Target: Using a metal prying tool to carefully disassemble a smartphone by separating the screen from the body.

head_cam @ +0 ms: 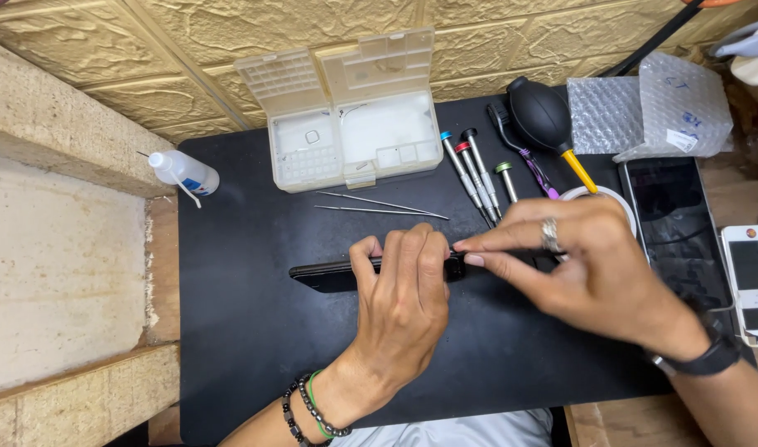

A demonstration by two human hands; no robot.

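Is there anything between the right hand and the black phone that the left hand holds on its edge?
Nothing visible. The right hand already reaches the end of the black phone, which the left hand grips. The screwdrivers and tweezers lie behind, farther up the black mat.

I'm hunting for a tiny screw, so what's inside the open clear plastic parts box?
In the parts box, the left tray shows one small square ring-like piece and a grid of tiny cells. The right tray looks mostly bare. Contents of the tiny cells are too small to tell.

Both hands (399, 285) (582, 265) together, fingers pinched
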